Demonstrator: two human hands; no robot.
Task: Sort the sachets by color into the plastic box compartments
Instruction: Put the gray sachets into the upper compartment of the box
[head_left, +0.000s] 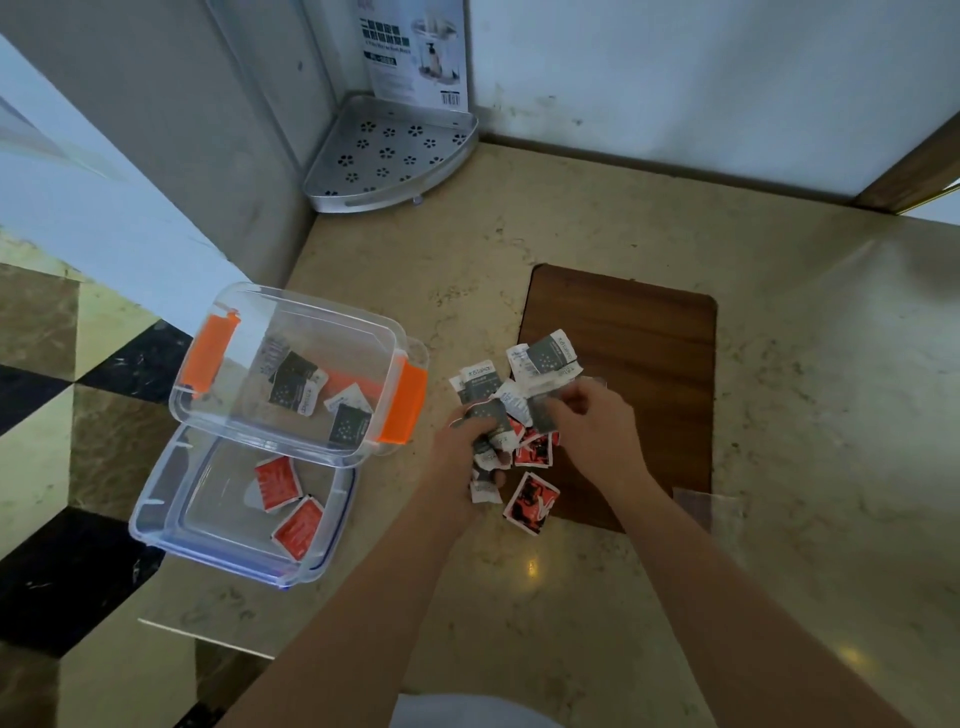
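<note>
A pile of grey-and-white sachets (545, 358) and red sachets (531, 503) lies on the counter at the edge of a brown mat. My left hand (460, 452) is shut on a bunch of grey sachets (488, 415). My right hand (592, 421) pinches one grey sachet (540, 410) over the pile. The clear box with orange clips (208, 358) holds grey sachets (296, 384). The clear lid tray (156, 499) in front of it holds two red sachets (280, 483).
A brown wooden mat (649, 364) lies on the marble counter. A perforated metal corner shelf (395, 150) with a product card stands in the back corner. A clear plastic piece (711, 504) lies right of my right forearm. The counter edge drops to a checkered floor at left.
</note>
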